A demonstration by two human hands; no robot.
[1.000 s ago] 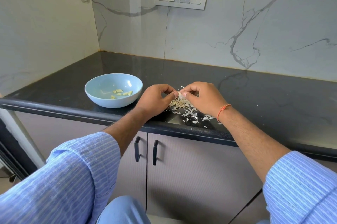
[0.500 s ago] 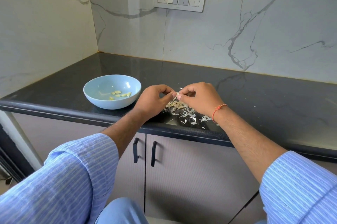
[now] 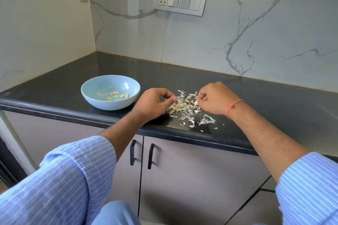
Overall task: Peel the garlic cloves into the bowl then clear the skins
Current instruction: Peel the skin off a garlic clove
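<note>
Both hands sat curled over the skins (image 3: pixel 188 109) — right hand (image 3: pixel 213 99) pinched a white bit, left hand (image 3: pixel 152 102) maybe held something, couldn't tell. A few cloves (image 3: pixel 118 95) lay in the bowl (image 3: pixel 91 95).

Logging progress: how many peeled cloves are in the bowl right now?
4 pieces show in the blue bowl, clustered on its floor toward the right. Small ones may overlap.

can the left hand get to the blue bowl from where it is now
Probably yes: the left hand sits just right of the blue bowl on the counter, with only bare black counter between them.
</note>
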